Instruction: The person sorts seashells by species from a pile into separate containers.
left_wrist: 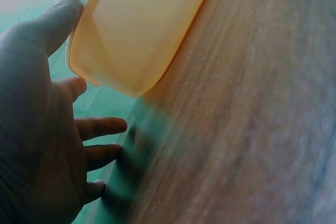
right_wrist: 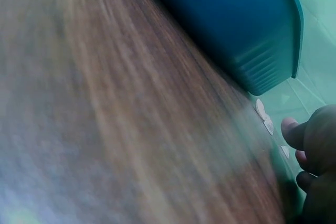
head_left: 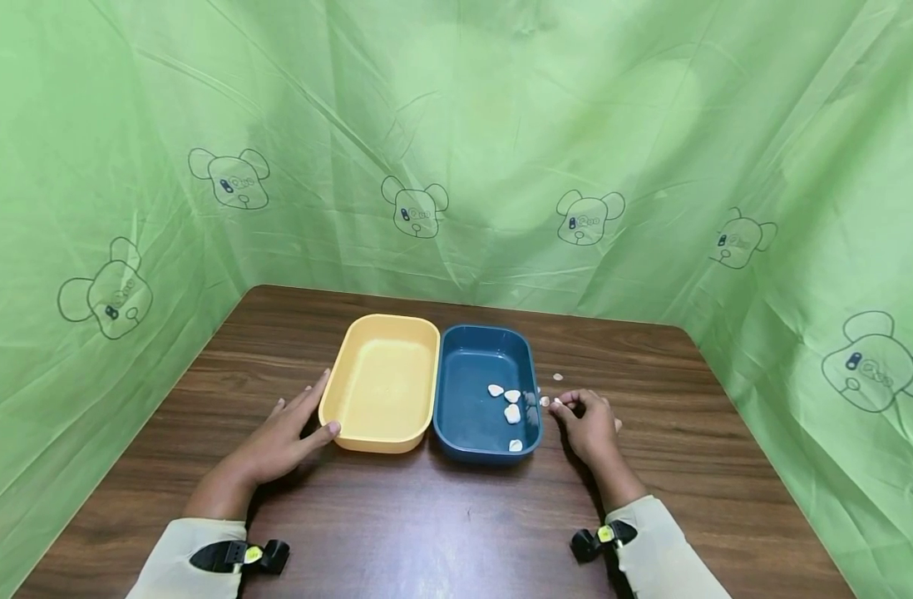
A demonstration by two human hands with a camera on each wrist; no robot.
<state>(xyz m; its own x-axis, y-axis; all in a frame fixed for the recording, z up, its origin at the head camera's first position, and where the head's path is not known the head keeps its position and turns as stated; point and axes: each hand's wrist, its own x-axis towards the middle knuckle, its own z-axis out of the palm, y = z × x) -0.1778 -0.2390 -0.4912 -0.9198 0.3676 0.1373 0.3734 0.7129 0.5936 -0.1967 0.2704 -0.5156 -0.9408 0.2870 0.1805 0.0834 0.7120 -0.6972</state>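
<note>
My left hand (head_left: 277,445) rests against the left side of the yellow tray (head_left: 385,441), its thumb at the near corner of the rim and its fingers spread. In the left wrist view, that hand (left_wrist: 42,114) has its thumb touching the tray's wall (left_wrist: 131,35). Just right of the blue tray (head_left: 479,455), my right hand (head_left: 591,433) has thumb and index finger around a small white piece (head_left: 557,402), with a gap between fingertips. In the right wrist view the hand (right_wrist: 320,156) is partly cut off beside a white piece (right_wrist: 285,151); no firm grip shows.
Several white pieces (head_left: 512,413) lie in the blue tray, towards its right side. On the brown table (head_left: 426,532), another piece (head_left: 544,402) lies by the tray's right wall and one (head_left: 557,377) farther back. A green curtain (head_left: 486,100) surrounds the table's back and sides.
</note>
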